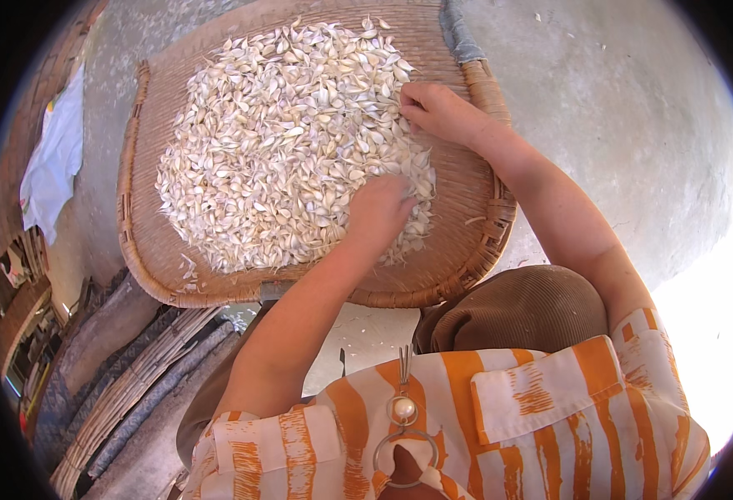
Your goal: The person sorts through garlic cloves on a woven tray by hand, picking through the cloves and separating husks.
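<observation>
A broad heap of loose garlic cloves [279, 144] covers much of a shallow woven bamboo winnowing basket [466, 181], which has a thick bound rim. Over the heap's lower right part is my left hand [380, 206], slightly blurred, its fingertips among the cloves; whether it grips one cannot be told. At the heap's right edge my right hand [432, 109] has its fingers curled in against the cloves, and what lies between them is hidden. A few bits of skin and cloves lie apart near the basket's lower left rim.
My knee in brown ribbed trousers [529, 309] is beside the basket's lower right rim. Rolled mats and a bundle of thin canes [135, 387] lie at the lower left. A white plastic bag [54, 156] is at the far left. Grey concrete floor [610, 125] surrounds the basket.
</observation>
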Demonstrator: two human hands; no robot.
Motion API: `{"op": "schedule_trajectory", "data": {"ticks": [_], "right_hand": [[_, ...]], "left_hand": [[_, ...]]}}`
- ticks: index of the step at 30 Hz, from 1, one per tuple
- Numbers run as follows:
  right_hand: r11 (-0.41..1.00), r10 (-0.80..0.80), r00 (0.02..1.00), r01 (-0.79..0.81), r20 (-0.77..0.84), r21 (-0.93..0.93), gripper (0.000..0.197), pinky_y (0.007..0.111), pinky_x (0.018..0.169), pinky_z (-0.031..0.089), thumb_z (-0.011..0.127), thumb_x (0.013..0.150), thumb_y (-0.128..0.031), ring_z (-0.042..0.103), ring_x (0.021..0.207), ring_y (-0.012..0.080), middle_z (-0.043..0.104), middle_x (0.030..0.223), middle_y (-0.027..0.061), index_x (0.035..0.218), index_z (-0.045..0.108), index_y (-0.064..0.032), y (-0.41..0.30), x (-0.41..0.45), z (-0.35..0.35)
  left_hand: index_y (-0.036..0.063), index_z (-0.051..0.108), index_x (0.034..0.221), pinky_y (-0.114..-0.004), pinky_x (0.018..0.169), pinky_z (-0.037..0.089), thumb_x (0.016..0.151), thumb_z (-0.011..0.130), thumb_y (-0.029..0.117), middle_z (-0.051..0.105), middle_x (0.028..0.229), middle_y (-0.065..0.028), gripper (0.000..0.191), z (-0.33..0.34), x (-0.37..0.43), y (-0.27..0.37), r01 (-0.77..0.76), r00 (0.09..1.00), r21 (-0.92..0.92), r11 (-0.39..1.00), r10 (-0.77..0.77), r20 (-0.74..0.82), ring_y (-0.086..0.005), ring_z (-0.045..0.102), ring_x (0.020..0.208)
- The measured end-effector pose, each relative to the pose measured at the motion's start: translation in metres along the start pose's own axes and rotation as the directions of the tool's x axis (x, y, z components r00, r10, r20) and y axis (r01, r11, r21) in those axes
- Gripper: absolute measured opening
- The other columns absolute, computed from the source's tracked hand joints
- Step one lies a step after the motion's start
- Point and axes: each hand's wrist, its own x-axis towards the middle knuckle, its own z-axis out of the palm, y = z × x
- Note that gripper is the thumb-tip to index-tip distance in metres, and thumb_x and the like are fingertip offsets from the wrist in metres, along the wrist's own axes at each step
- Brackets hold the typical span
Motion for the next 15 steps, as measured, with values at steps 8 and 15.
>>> {"op": "schedule_trajectory", "data": {"ticks": [8, 15], "right_hand": [[0.992, -0.079, 0.997, 0.078, -0.002, -0.102, 0.013, 0.034, 0.061, 0.044, 0.052, 0.083, -0.011, 0.057, 0.063, 0.0225, 0.057, 0.066, 0.0103, 0.078, 0.048, 0.0000, 0.003, 0.000, 0.000], [0.996, -0.034, 0.999, 0.034, 0.000, -0.085, 0.016, 0.038, 0.065, 0.046, 0.053, 0.081, -0.014, 0.060, 0.070, 0.0305, 0.059, 0.069, 0.0151, 0.074, 0.051, 0.0002, 0.000, 0.002, 0.000]], "left_hand": [[0.0061, 0.059, 0.086, -0.033, 0.064, 0.046, 0.077, 0.060, 0.012, 0.061, 0.077, -0.0104, 0.011, 0.004, 0.003, -0.016, 0.189, 0.981, -0.206, 0.960, -0.195, -0.006, -0.0255, 0.059, 0.072], [0.0000, 0.057, 0.084, -0.027, 0.062, 0.043, 0.082, 0.058, 0.013, 0.059, 0.072, -0.0073, 0.013, -0.015, 0.020, -0.049, 0.406, 0.876, -0.379, 0.832, -0.472, -0.097, -0.0140, 0.052, 0.065]]}}
